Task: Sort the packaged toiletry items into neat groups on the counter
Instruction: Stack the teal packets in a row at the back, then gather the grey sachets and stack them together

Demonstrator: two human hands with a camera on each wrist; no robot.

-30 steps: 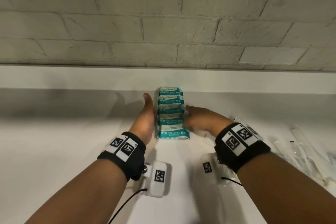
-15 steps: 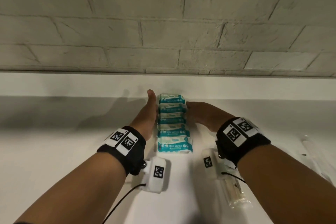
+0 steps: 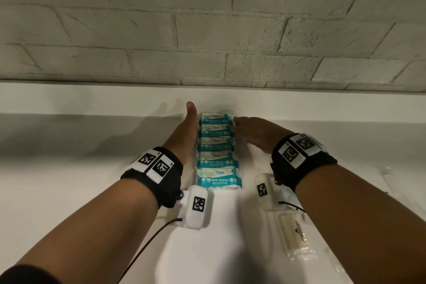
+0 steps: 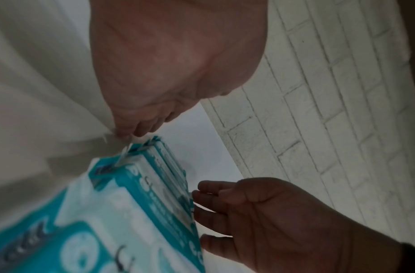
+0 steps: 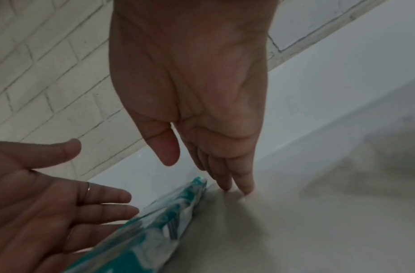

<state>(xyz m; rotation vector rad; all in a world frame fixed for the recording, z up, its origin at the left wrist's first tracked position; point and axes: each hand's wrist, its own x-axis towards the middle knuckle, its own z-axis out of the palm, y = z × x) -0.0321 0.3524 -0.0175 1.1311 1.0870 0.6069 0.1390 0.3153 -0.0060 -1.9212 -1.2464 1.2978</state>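
Several teal and white mini wipes packs [image 3: 217, 157] lie in one overlapping row on the white counter [image 3: 69, 191], running away from me toward the wall. My left hand [image 3: 187, 127] lies flat along the row's left side, fingers straight, their tips touching the far packs [image 4: 143, 184]. My right hand [image 3: 249, 131] is at the row's right side, its straight fingers [image 5: 236, 182] pointing down to the counter beside the far packs [image 5: 155, 227]. Neither hand grips anything. The left hand [image 5: 49, 194] wears a thin ring.
A clear packet with a pale wooden item [image 3: 295, 240] lies on the counter under my right forearm. Another clear wrapper [image 3: 389, 175] shows at the far right. A white ledge [image 3: 92, 97] and a pale brick wall [image 3: 207, 30] close the back.
Both hands have slid along the row's sides toward the wall, from its middle to its far end. The row looks straighter and sits a little nearer the wall.
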